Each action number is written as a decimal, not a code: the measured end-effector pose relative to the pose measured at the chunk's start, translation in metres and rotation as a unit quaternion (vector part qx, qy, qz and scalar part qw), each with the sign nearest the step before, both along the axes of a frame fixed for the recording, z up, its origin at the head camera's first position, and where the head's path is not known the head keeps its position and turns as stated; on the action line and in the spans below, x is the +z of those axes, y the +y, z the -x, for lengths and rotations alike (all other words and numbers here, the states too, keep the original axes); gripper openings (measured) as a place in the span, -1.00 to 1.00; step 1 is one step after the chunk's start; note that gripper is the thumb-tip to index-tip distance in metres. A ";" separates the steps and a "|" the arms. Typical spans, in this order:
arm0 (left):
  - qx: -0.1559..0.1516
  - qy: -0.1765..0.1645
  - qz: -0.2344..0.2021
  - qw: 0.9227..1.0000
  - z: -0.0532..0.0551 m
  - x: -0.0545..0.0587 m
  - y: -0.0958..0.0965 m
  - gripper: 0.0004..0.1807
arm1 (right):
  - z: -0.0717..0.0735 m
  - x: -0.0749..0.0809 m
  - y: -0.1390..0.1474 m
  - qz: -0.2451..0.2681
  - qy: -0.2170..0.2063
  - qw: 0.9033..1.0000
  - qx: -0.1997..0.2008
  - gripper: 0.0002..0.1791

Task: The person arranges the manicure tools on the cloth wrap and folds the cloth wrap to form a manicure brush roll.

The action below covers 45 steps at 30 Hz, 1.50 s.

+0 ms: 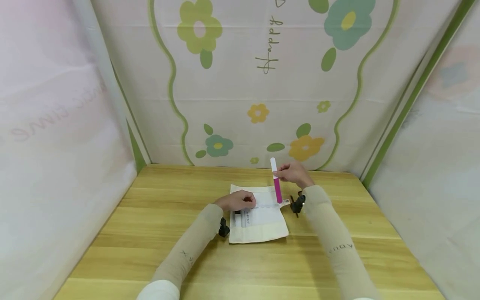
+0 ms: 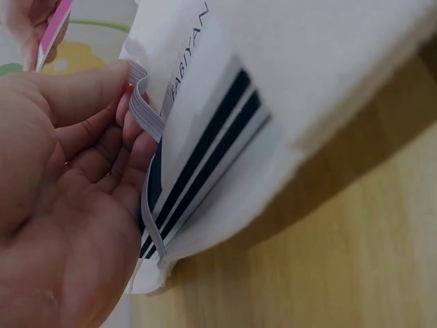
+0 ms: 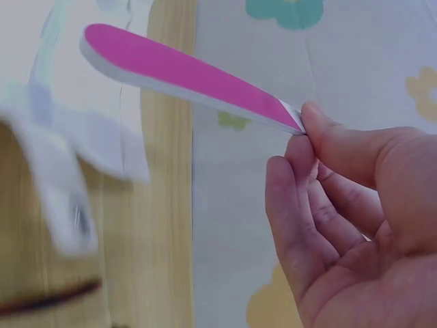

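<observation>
In the head view, an unfolded cream fabric pouch (image 1: pixel 262 235) lies on the table under my left hand (image 1: pixel 238 201). That hand pinches the pouch's grey elastic band (image 2: pixel 145 113) between thumb and fingers, lifting it into a loop. Flat white pieces with dark stripes (image 2: pixel 212 130) sit in the pouch under the band, beside printed lettering. My right hand (image 1: pixel 294 173) holds a pink and white nail file (image 1: pixel 278 191) above the pouch's far right part. Thumb and fingertips grip it near the middle, its rounded pink end (image 3: pixel 157 61) pointing toward the pouch.
A short strap (image 3: pixel 68 198) sticks out from the pouch's right side. Black wrist mounts (image 1: pixel 223 228) hang at both wrists, the right one near the strap. The wooden table (image 1: pixel 168 250) meets a flower-printed cloth wall (image 1: pixel 232 91) at the back, with cloth walls on both sides.
</observation>
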<state>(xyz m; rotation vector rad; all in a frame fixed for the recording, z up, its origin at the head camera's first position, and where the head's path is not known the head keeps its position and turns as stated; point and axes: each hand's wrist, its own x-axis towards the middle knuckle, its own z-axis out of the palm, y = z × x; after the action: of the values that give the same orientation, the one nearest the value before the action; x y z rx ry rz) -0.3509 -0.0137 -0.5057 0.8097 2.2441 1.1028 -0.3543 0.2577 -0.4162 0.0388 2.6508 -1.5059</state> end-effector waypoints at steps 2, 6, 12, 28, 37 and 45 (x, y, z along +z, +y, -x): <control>0.000 -0.001 -0.003 1.000 0.001 -0.002 0.000 -0.82 | 0.004 0.000 -0.011 0.011 0.005 1.000 -0.002 -0.76; -0.005 0.003 -0.014 1.000 0.001 -0.004 -0.001 -0.83 | 0.011 0.000 -0.028 0.023 0.009 1.000 -0.012 -0.77; -0.007 0.012 -0.023 1.000 0.002 -0.005 -0.001 -0.83 | 0.020 -0.007 -0.046 0.030 0.028 0.999 -0.020 -0.77; 0.000 0.013 -0.034 0.999 -0.002 -0.002 0.000 -0.84 | 0.037 -0.051 -0.065 0.057 0.030 0.997 -0.044 -0.79; 0.003 0.022 -0.017 1.000 -0.002 0.000 0.000 -0.84 | 0.036 -0.070 -0.063 0.052 -0.010 0.997 -0.049 -0.80; -0.002 0.029 -0.026 0.999 -0.002 -0.002 0.001 -0.84 | 0.029 -0.074 -0.060 0.025 -0.049 0.997 -0.046 -0.79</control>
<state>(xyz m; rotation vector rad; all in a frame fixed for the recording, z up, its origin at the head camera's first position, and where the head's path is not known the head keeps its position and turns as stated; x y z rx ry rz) -0.3490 -0.0132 -0.5082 0.8767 2.2678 1.1554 -0.3835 0.1974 -0.4906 0.2287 2.5677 -1.5537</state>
